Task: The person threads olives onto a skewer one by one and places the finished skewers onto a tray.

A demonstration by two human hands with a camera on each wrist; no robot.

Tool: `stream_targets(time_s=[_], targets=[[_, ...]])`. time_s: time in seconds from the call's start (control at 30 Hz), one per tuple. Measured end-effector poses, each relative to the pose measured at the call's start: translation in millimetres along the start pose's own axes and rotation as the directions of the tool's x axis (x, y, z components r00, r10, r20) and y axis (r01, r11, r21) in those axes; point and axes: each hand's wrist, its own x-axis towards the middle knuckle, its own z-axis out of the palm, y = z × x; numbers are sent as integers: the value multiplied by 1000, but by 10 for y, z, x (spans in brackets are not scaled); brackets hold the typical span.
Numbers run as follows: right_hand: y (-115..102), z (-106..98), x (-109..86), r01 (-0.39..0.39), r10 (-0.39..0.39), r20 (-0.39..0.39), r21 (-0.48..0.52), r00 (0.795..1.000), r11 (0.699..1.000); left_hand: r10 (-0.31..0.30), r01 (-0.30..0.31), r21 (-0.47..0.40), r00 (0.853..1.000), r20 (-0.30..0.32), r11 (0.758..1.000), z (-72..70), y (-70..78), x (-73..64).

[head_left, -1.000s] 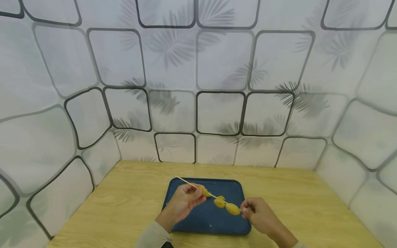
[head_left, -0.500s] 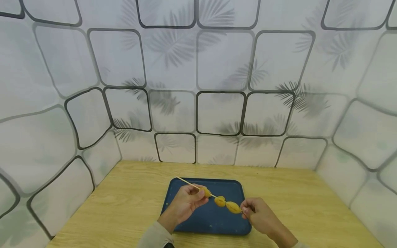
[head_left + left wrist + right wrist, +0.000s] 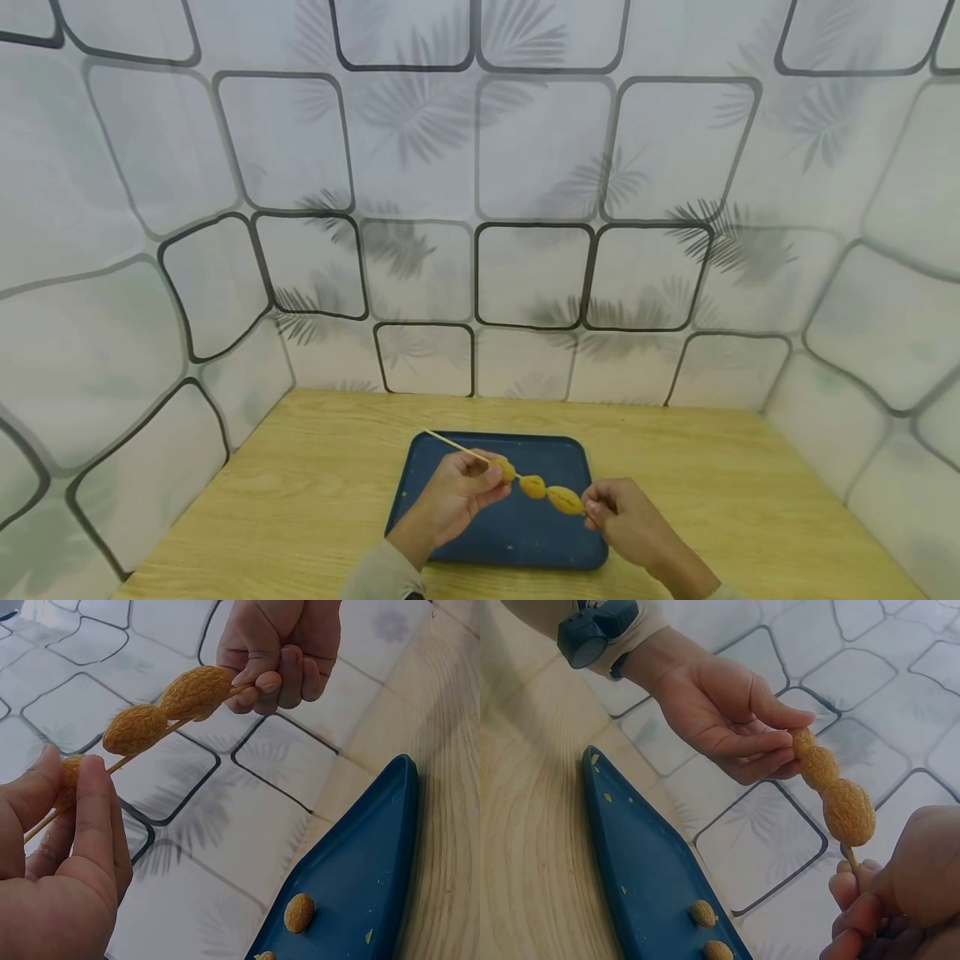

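Observation:
A thin wooden skewer (image 3: 452, 442) slants across above the blue tray (image 3: 525, 542). Three wrinkled golden-brown food balls, fried-looking, are threaded on it. My right hand (image 3: 633, 521) pinches the skewer's end, right beside the largest ball (image 3: 849, 813). Against that one sits the middle ball (image 3: 135, 729). Farther along, my left hand (image 3: 453, 500) pinches the third ball (image 3: 505, 470) between thumb and fingers, and the rest of the skewer sticks out beyond it. In the left wrist view a short length of skewer shows between the third and middle balls.
On the tray lie a loose ball (image 3: 703, 913) and another loose ball (image 3: 718, 950), both hidden in the head view. Small crumbs (image 3: 607, 798) dot the tray. Under it is a wood-grain table (image 3: 322, 467), enclosed by a patterned cloth backdrop (image 3: 532, 275).
My left hand has moved to the right along the skewer with the third ball, so its gap to the middle ball has narrowed. My right hand has stayed in place.

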Motion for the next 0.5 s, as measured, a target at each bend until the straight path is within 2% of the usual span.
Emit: stream_targets(time_s=[0.37,0.5], targets=[[-7,-49,-19,7,-7,-2,0,1000,1000,-22,22,3,1000,19,1000,47,-40,9],[-9,-85,-7,19,-20,24,16,1000,1000,-39,39,-10,999,18,999,39,-42,25]])
